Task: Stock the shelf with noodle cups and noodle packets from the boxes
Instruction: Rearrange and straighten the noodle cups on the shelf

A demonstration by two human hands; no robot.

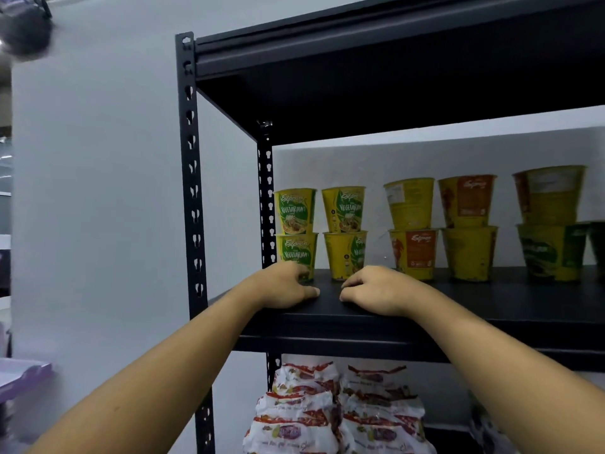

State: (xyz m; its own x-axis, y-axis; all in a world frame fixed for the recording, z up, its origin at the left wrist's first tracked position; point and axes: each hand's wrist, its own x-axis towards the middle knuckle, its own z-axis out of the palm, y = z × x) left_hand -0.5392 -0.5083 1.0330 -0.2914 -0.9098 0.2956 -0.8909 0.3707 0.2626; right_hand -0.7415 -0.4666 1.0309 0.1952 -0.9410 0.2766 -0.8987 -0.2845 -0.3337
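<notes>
Two bare hands rest on a black shelf (491, 303) before stacked noodle cups (343, 209).
Left hand (284, 286): fingers loosely bent, tips by a green cup's base, gripping nothing. Right hand (376, 290): fingers curled, empty. Noodle packets (327, 414) lie below. The cups are probably light, thin-walled and crushable, so hold them round the middle.

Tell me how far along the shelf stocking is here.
Done: yellow noodle cups stand in two-high stacks along the back of the black metal shelf board, and white-and-red noodle packets are piled on the level below. In hand: nothing; the left hand and right hand rest on the board's front edge. Left: cannot tell, as the boxes are out of view.
</notes>
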